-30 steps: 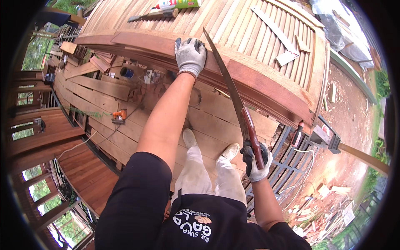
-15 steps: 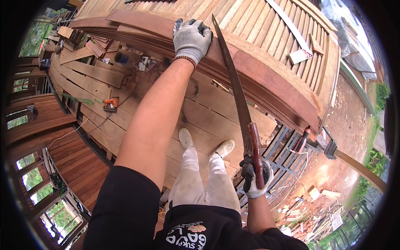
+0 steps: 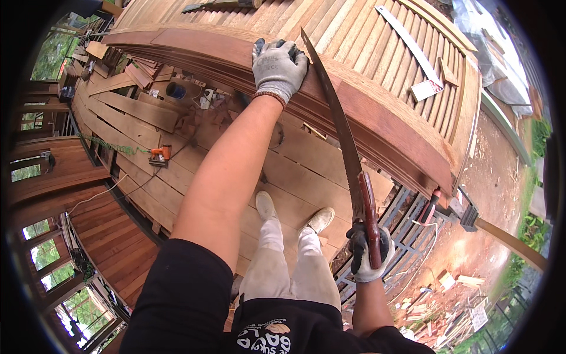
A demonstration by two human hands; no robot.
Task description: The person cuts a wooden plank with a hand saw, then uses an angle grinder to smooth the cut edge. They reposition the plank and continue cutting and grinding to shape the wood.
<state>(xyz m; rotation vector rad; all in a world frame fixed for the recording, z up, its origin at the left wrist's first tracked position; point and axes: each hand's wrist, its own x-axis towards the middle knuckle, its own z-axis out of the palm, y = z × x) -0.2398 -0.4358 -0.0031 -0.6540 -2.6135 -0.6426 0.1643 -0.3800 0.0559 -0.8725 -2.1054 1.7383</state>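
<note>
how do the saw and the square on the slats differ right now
The saw has a dark, tapering blade; the square has a pale one of even width. The saw is held in the right hand; the square lies on the slatted panel. Both have a long, thin blade.

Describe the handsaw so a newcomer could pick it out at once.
Start at the slatted wooden panel across the top, the left hand at its near edge. Right of that hand, a long dark blade slants down to the right hand. That is the handsaw: teeth and a glossy red-brown handle set it apart from the pale square lying on that panel.
</note>
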